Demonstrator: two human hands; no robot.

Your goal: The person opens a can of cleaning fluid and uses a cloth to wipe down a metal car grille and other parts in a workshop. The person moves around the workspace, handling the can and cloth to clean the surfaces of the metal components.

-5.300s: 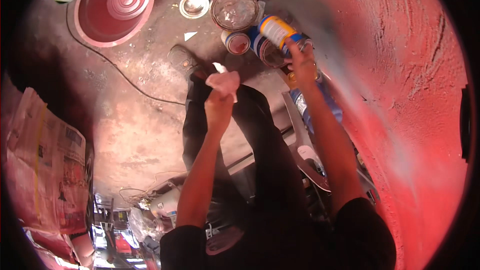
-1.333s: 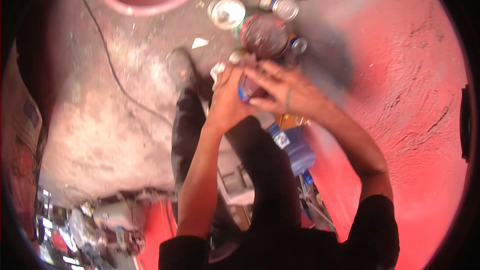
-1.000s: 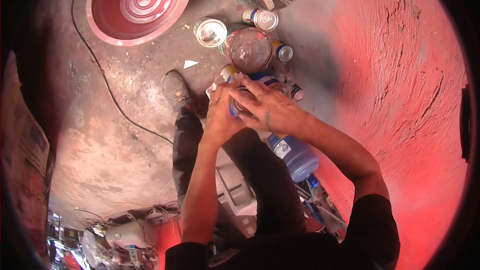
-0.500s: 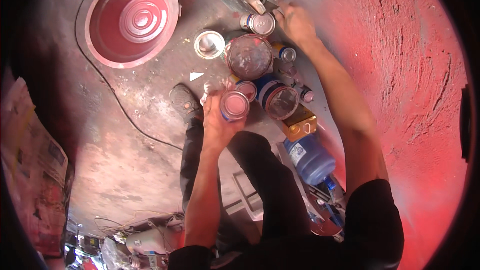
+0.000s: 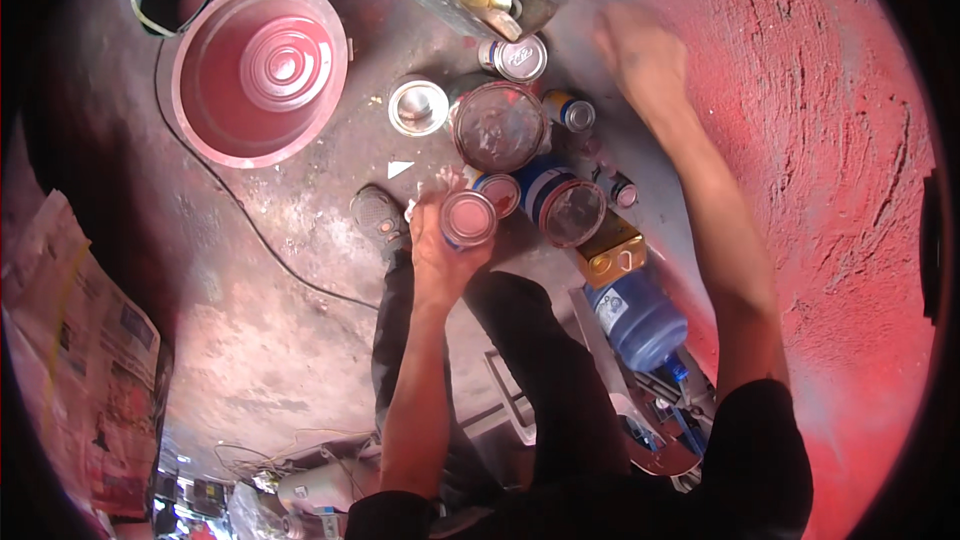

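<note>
Stained floor (image 5: 265, 340) below, tin (image 5: 468, 217) in left hand (image 5: 436, 260), right hand (image 5: 645, 55) well apart.

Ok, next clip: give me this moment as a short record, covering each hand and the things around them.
Left hand: grips a round can, its pinkish end facing the camera
Right hand: blurred, out to the right of the cans; whether it holds anything is unclear
Beside right forearm: blue plastic bottle, next to a gold tin
Upper left: pink tub
</note>
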